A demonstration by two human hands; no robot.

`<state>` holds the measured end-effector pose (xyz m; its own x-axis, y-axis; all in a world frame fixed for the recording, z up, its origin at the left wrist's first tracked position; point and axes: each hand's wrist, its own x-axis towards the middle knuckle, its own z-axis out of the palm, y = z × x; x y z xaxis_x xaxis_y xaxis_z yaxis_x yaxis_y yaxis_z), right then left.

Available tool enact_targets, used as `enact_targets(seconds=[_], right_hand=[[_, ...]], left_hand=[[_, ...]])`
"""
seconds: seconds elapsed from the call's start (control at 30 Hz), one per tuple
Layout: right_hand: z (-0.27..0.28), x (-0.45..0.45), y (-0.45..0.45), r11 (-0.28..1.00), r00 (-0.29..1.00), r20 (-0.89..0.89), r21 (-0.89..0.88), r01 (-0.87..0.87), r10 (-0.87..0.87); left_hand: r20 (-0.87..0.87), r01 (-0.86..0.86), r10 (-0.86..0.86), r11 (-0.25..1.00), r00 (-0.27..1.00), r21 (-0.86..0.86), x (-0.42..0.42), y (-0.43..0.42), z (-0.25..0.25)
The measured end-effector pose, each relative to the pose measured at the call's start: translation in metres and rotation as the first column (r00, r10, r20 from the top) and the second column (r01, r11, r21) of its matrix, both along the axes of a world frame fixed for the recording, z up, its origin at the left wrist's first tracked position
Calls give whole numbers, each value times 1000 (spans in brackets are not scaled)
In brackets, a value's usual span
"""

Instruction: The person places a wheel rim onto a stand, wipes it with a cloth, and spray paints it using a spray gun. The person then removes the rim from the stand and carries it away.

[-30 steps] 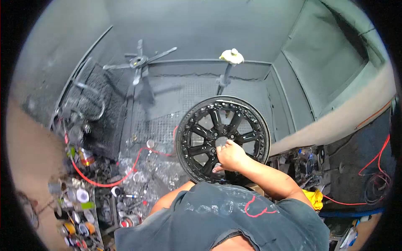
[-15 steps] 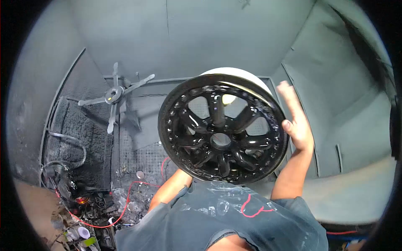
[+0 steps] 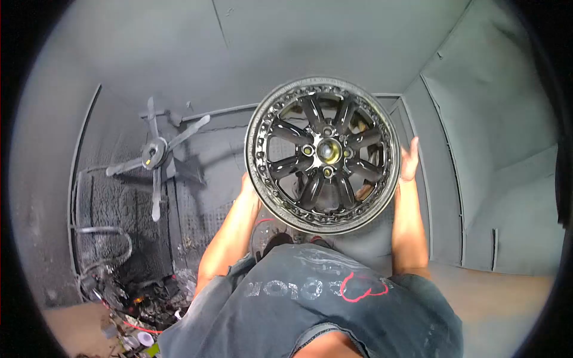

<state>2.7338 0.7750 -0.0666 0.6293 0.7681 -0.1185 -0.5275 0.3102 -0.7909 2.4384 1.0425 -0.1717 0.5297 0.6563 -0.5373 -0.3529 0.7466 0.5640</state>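
Note:
A glossy black spoked wheel rim (image 3: 310, 201) faces up in front of my chest, held between my two hands. At its left edge, my left hand (image 3: 247, 184) presses against the side, its fingers mostly hidden behind the rim. My right hand (image 3: 410, 160) is at the right edge, with its palm against the side and its visible fingers stretched upward. Through the centre hole and the spoke gaps, yellowish and brown patches show beneath the wheel.
A grey stand with several arms (image 3: 154, 153) is at the left. Grey booth walls (image 3: 298, 42) surround the area. Cups and clutter (image 3: 145, 339) lie at the lower left near a red hose (image 3: 140, 326). Dark shoes (image 3: 277, 241) show below the wheel.
The wheel has gone from low by my body to higher and further forward, and its face is now level. My right hand left its centre and moved to the right edge; my left hand came into view.

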Motion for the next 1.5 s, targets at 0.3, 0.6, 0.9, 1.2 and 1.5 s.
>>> enact_targets(seconds=[0.3,0.6,0.9,1.2,1.5], right_hand=[[-61,-12,1,947,937,-235,-255,196,-258],[-138,-74,-42,844,807,-261,-264,468,-529],[-267,-310,-153,310,877,-264,-862,-401,401],[-268,-391,-166,300,605,-271,-676,-673,749],[-356,-445,-274,76,382,-259,-735,-674,887]], left_hand=[[-47,268,-280,948,959,-172,26,32,-73],[-497,710,-657,695,566,-111,-75,12,-163],[-729,997,-685,-74,-25,35,-331,-91,-154],[-865,948,-502,267,-17,-174,-490,-186,-155],[-907,977,-415,214,72,-20,-500,-223,-144]])
